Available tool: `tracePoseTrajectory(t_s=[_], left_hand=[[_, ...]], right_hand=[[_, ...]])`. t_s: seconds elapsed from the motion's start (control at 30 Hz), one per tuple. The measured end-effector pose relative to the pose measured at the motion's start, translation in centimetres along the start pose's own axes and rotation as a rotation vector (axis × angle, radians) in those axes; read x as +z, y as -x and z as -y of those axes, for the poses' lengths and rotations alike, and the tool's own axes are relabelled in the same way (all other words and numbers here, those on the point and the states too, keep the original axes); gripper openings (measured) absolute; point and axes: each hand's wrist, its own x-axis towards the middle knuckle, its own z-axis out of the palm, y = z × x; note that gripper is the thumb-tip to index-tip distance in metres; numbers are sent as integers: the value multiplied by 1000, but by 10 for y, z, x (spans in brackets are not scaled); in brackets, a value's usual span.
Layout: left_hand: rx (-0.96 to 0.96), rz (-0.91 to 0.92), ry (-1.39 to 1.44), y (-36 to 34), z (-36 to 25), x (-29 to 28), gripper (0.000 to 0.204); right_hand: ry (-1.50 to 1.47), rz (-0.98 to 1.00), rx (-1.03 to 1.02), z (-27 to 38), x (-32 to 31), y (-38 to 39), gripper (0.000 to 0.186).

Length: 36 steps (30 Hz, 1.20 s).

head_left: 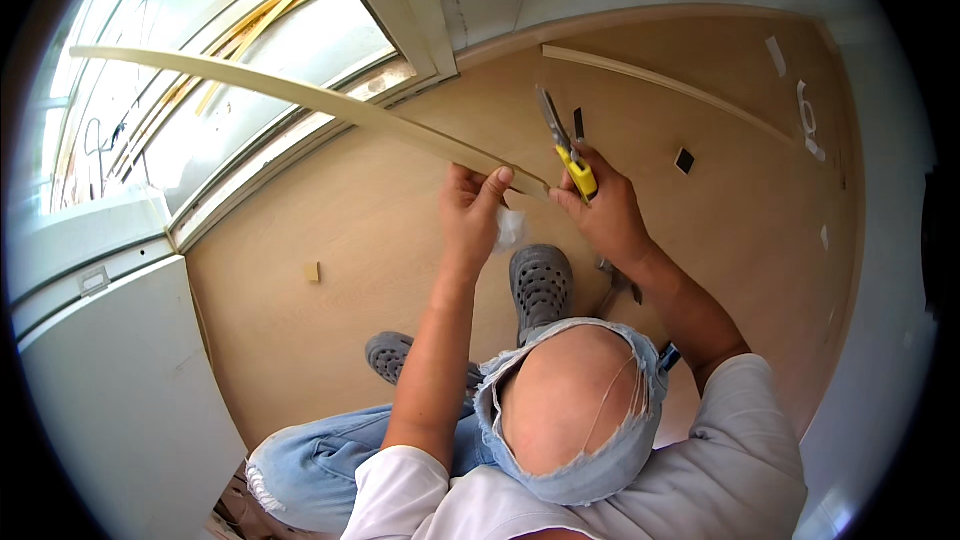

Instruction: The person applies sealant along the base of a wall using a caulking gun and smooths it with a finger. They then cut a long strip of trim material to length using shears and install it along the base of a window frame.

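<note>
A long pale trim strip point(290, 92) slants from the bright doorway at upper left down to my hands. My left hand point(475, 210) is closed on it near its lower end, thumb on top. In my right hand point(607, 210) is a yellow-handled cutter point(578, 173), its grey blade part pointing up and away. The thumb and fingertips of that hand also meet the strip's end. A crumpled, whitish translucent scrap point(511, 228) hangs just below my left fingers; what it is attached to is hidden.
Another pale strip point(660, 80) lies on the brown floor point(380, 230) by the far wall. Small dark pieces point(684, 160), a tan block point(313, 271) and white scraps point(806, 110) are scattered around. Dark tools point(622, 285) lie beside my knee. A white door panel point(120, 370) stands left.
</note>
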Motion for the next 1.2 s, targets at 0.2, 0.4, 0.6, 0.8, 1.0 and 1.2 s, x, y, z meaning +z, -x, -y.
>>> tracePoseTrajectory(t_s=[0.2,0.4,0.6,0.8,1.0,1.2], left_hand=[[41,-81,65,-4,-10,-34,19],[40,-212,-166,0,-32,-111,15],[109,-269,-139,15,-63,-135,22],[287,-242,70,-7,-77,-80,24],[277,-195,-52,-38,-44,-25,25],[253,-141,-18,-47,-22,40,29]], right_hand=[[-9,98,-34,-10,13,-7,50],[-69,305,-176,48,71,-65,37],[-306,165,-371,89,117,-96,28],[-469,290,23,-4,100,-14,25],[-616,322,243,-14,73,24,24],[-724,170,244,-12,44,24,24]])
